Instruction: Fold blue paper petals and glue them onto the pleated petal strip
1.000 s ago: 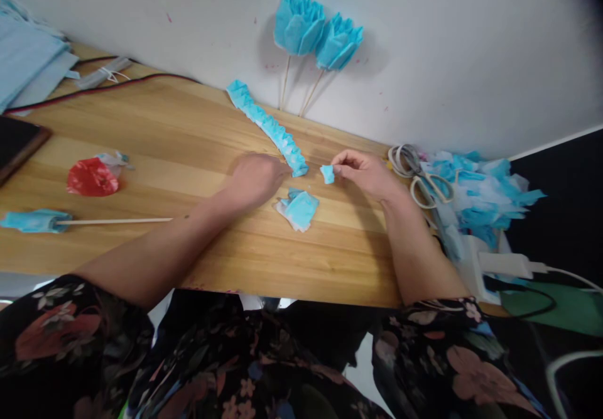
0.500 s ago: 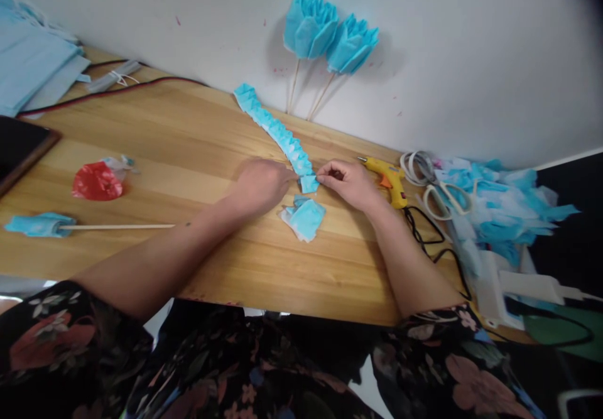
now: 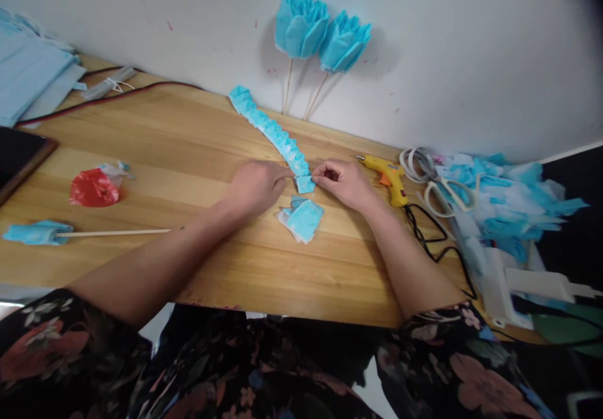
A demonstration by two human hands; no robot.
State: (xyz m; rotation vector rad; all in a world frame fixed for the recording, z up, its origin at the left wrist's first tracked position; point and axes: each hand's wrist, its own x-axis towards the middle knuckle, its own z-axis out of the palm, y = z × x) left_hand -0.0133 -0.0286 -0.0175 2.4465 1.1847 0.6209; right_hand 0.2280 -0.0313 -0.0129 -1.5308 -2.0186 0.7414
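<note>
A pleated blue strip (image 3: 271, 131) runs over the wooden table from near the wall down to both hands. My left hand (image 3: 260, 186) is closed, its index finger touching the left edge of the strip's near end. On the right edge of that same end, my right hand (image 3: 343, 183) pinches with thumb and forefinger. Just below lie a few loose blue and white pieces (image 3: 304, 218), touched by neither hand. Further left, a rolled blue piece (image 3: 38, 232) sits on the end of a thin wooden stick (image 3: 117, 233).
Two blue flowers on sticks (image 3: 301, 26) lean on the wall. To the right are a yellow glue gun (image 3: 389, 179), scissors (image 3: 447, 196), blue scraps (image 3: 509, 199) and a white power strip (image 3: 502, 293). Leftward lie a red bag (image 3: 95, 188), phone (image 3: 21, 155) and masks (image 3: 35, 70).
The view has shifted slightly. Both hands remain at the near end of the strip, with hardly any movement.
</note>
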